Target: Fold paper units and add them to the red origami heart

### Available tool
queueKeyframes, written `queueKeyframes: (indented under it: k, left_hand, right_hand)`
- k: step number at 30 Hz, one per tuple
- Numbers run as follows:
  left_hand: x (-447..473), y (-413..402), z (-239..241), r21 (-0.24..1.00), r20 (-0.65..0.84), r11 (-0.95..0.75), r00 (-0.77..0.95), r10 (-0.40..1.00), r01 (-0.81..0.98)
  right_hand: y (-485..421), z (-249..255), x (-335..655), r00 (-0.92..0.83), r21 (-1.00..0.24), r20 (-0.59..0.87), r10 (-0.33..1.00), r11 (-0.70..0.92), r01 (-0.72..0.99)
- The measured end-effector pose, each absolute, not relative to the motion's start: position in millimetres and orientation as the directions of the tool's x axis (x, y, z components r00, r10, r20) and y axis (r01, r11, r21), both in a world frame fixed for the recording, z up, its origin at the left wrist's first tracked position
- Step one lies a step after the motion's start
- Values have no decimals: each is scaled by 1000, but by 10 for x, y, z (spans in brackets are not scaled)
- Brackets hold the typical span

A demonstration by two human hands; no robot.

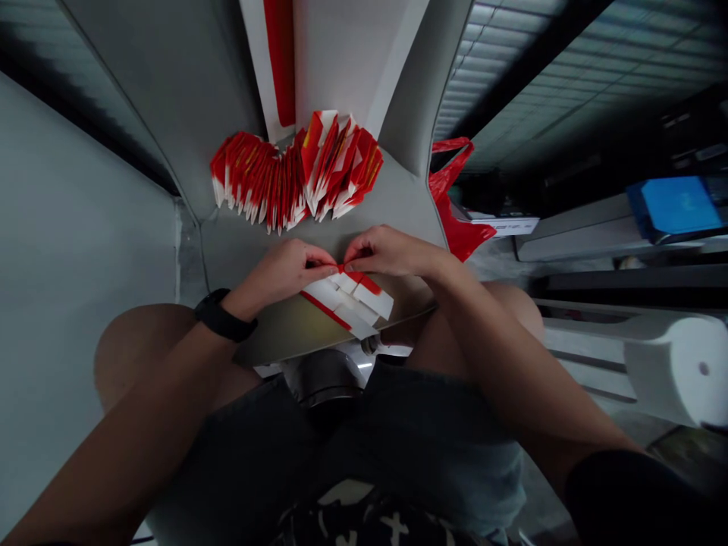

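Note:
My left hand [294, 267] and my right hand [382, 250] meet over the grey seat, thumbs and fingers pinched close together. Between the fingertips is a small red folded paper piece [340, 268]; its exact shape is mostly covered by my fingers. Just below lie several flat white paper strips with red edges [353, 303], set side by side at a slant on the seat. Beyond my hands stands a long curved row of folded red and white paper pieces [278, 182], packed tightly, with yellow marks on some.
The grey padded chair [239, 258] carries the papers, and a large white and red sheet [353, 61] leans on its backrest. A red plastic bag [455, 205] hangs at the right. Further right are a blue box [674, 206] and a white rounded fixture [676, 368].

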State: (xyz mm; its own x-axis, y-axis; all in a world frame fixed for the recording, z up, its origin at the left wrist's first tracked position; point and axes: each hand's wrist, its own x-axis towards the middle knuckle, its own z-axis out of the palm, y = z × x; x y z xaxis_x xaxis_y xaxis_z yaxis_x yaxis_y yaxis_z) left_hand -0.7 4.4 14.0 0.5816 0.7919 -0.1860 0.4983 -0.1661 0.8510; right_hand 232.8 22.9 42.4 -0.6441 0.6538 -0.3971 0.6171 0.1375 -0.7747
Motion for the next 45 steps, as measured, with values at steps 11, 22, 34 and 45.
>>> queueKeyframes:
  k: [11, 22, 34, 45]
  left_hand:
    - [60, -521, 51, 909, -110, 174, -185, 977, 378]
    - [-130, -1200, 149, 557, 29, 81, -117, 993, 826]
    - [-295, -1366, 59, 421, 170, -310, 262, 950, 853]
    - [-274, -1905, -98, 283, 212, -466, 419, 883, 838]
  right_hand:
    - [-552, 885, 2252, -335, -644, 122, 934, 331, 689]
    - [-1353, -104, 1721, -575, -452, 184, 797, 588, 671]
    - [-1368, -350, 1852, -671, -264, 317, 670, 742, 616]
    - [-1516, -503, 1893, -603, -285, 440, 665, 741, 609]
